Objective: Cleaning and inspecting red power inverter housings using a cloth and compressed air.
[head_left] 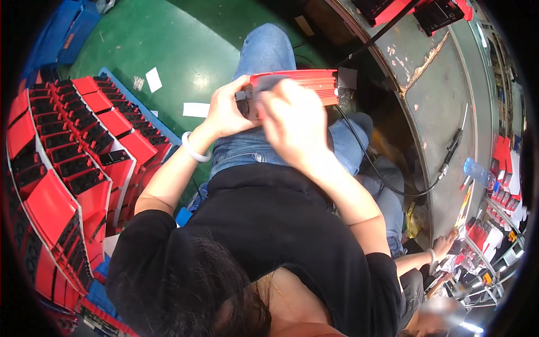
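A red ribbed rectangular housing [311,83] lies across my lap, over blue jeans. My left hand [227,109] grips its near left end, where a small dark connector part shows. My right hand [295,121] is curled over the front of the housing and hides much of that end; whether it holds a small part I cannot tell. A black cable [365,151] runs from the housing's right end to the workbench. A white bangle is on my left wrist.
Stacks of several red and black housings [73,168] fill trays at my left. A curved grey workbench [443,106] stands on the right with a soldering-type tool [452,154] and a water bottle [477,171]. Another person's hand [446,242] works lower right. Green floor lies ahead.
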Action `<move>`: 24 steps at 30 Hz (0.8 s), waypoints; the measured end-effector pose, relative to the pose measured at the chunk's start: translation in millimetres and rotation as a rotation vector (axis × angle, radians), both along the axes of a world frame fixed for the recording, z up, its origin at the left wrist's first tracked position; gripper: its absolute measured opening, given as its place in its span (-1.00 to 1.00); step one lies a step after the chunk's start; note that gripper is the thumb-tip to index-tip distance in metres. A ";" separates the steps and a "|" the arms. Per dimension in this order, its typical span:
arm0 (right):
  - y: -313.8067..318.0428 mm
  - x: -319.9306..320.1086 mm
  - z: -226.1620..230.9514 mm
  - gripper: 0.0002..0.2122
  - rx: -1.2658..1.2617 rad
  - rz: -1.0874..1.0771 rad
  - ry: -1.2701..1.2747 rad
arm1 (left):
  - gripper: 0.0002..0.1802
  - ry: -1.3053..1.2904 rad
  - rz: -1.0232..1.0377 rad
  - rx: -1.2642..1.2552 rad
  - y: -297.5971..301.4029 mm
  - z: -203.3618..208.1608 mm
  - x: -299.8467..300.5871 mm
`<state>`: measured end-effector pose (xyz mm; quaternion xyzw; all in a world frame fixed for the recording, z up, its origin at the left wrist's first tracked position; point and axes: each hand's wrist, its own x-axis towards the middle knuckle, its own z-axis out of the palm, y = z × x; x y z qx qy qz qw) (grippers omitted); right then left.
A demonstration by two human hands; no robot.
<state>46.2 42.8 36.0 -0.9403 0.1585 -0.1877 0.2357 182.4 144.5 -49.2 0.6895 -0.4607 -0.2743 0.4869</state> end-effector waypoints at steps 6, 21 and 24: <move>-19.2 -5.9 -1.8 -0.85 -0.030 0.107 -0.064 | -0.29 0.093 -0.039 0.014 1.5 1.2 -2.1; -44.2 -36.9 23.3 -0.90 0.683 0.038 -0.274 | -0.15 0.358 -0.046 0.115 6.7 -14.2 33.2; -64.4 -55.9 9.6 -0.90 0.974 -0.454 -0.416 | -0.23 0.951 0.057 -0.170 13.6 -40.6 50.9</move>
